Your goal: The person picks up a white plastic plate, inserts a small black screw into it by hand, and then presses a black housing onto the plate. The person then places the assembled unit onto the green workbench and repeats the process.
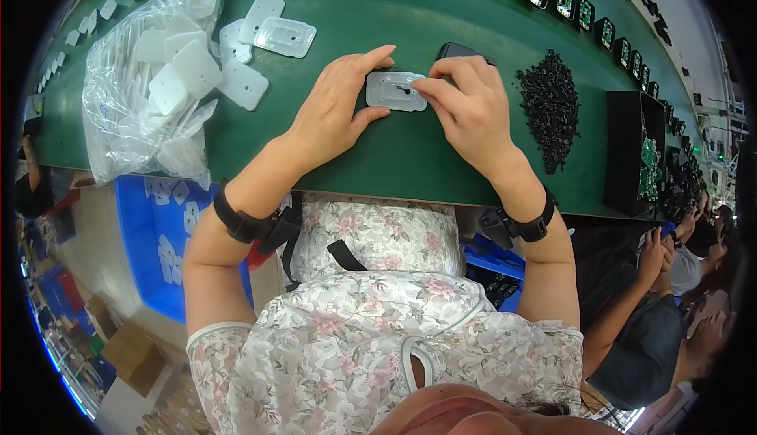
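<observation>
A translucent white plastic cover (383, 101) lies flat on the green table in front of me. My left hand (335, 100) curves around its left end, fingers and thumb spread, the thumb by the near left corner. Over the cover's right side, my right hand (469, 104) pinches a small black plastic piece (404, 89) at the middle of the cover. Whether that piece sits in a hole, I cannot tell. A black case (461, 50) lies just beyond the right hand, which partly hides it.
At left, a clear plastic bag (118, 96) holds several white covers, with more loose covers (285, 37) beside it. A pile of small black pieces (550, 108) lies right, near a black box (623, 151) of green circuit boards. Cases with boards (565, 1) line the far right.
</observation>
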Available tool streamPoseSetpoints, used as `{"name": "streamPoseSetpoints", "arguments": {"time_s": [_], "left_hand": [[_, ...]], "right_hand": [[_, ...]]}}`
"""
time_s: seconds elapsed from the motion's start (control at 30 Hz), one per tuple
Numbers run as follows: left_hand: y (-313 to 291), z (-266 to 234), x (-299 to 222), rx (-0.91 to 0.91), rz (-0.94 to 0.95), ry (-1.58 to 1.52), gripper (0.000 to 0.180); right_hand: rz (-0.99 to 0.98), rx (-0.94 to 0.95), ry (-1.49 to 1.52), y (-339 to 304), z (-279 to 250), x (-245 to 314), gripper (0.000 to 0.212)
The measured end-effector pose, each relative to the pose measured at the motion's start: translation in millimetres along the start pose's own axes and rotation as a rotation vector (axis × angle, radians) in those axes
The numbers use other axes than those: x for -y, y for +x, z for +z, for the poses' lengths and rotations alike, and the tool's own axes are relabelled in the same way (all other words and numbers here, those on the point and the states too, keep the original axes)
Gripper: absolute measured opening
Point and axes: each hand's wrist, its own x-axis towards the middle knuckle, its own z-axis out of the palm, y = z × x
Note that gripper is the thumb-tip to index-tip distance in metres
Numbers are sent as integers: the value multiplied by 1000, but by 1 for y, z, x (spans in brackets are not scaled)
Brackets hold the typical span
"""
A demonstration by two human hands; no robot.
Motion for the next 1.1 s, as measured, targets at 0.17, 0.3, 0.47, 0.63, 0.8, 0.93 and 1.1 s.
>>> {"name": "streamPoseSetpoints", "arguments": {"time_s": [0.17, 0.3, 0.47, 0.63, 0.8, 0.93, 1.1], "left_hand": [[-1, -2, 1, 33, -7, 23, 70], [0, -2, 0, 37, -18, 7, 70], [-1, -3, 0, 80, -26, 40, 63], [0, -3, 2, 82, -14, 57, 62], [1, -3, 3, 93, -13, 60, 61], [1, -4, 2, 99, 16, 135, 62], [6, -6, -4, 6, 51, 110, 49]], "right_hand": [[-32, 117, -21, 0, 4, -3, 19], [-26, 148, -10, 3, 5, -2, 18], [0, 193, 129, 5, 8, -8, 13], [30, 231, 147, 8, 7, -4, 9], [20, 232, 356, 7, 10, -15, 8], [12, 246, 344, 8, 11, -16, 10], [71, 77, 385, 7, 15, -11, 13]]}}
